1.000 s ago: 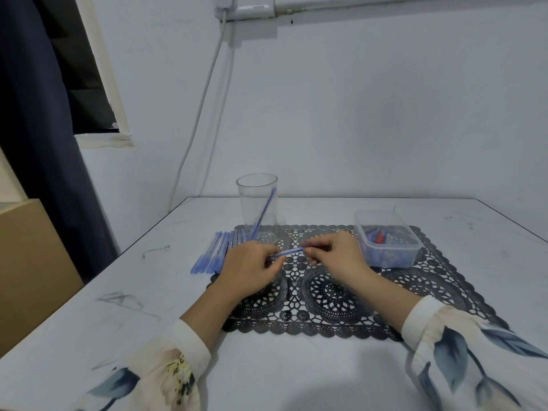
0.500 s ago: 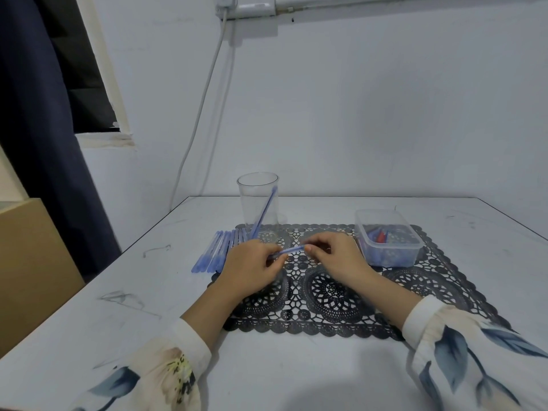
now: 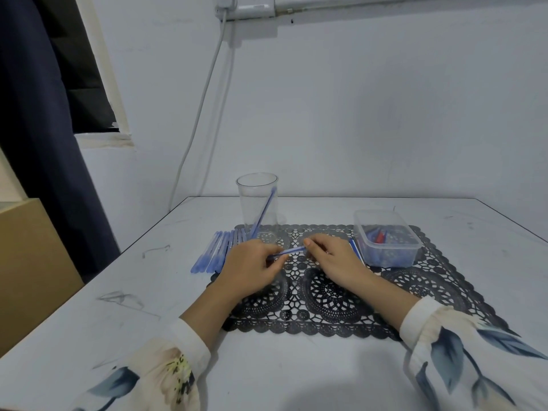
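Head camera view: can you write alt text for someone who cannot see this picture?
A person's left hand and right hand hold one blue pen between them over a black lace mat. Beyond are a clear cup with a pen inside, a row of blue pens and a clear tub.

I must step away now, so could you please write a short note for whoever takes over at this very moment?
Left hand: grips one end of a blue pen.
Right hand: pinches its other end, above the black mat.
Cup: at the mat's far edge, with a second pen leaning inside.
Row of pens: lying at the mat's left edge, beside the left hand.
Plastic box: on the mat's right, holding small blue and red pieces.
Done: one pen in the cup.
Left, probably: the held pen and the row.
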The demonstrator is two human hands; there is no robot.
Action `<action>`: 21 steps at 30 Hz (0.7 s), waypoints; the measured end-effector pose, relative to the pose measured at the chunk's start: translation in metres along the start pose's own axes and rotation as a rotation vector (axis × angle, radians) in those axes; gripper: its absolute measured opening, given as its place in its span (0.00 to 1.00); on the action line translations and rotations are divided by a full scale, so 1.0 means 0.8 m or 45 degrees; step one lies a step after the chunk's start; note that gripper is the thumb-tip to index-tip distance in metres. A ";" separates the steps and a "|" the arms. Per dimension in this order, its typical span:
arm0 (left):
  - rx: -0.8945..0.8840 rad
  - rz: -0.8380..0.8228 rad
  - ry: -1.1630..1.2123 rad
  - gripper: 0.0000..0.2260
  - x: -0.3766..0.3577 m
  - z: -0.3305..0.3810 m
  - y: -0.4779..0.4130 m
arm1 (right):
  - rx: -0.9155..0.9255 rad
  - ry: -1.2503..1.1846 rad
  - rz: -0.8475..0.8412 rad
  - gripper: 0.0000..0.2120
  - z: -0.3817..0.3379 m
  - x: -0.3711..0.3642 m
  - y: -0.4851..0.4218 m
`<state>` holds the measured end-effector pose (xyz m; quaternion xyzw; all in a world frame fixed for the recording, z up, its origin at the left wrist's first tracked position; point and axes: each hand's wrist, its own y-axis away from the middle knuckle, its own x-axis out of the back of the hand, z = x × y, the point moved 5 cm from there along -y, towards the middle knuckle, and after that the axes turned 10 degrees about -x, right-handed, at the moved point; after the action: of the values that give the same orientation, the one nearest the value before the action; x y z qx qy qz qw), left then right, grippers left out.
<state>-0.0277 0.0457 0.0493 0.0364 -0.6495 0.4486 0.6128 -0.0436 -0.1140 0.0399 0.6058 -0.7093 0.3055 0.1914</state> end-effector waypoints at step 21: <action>-0.061 0.059 0.011 0.10 0.004 0.001 0.001 | 0.086 -0.033 0.069 0.11 -0.002 0.003 0.002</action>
<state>-0.0295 0.0475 0.0514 0.0049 -0.6581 0.4471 0.6057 -0.0459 -0.1146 0.0427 0.5964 -0.7170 0.3265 0.1536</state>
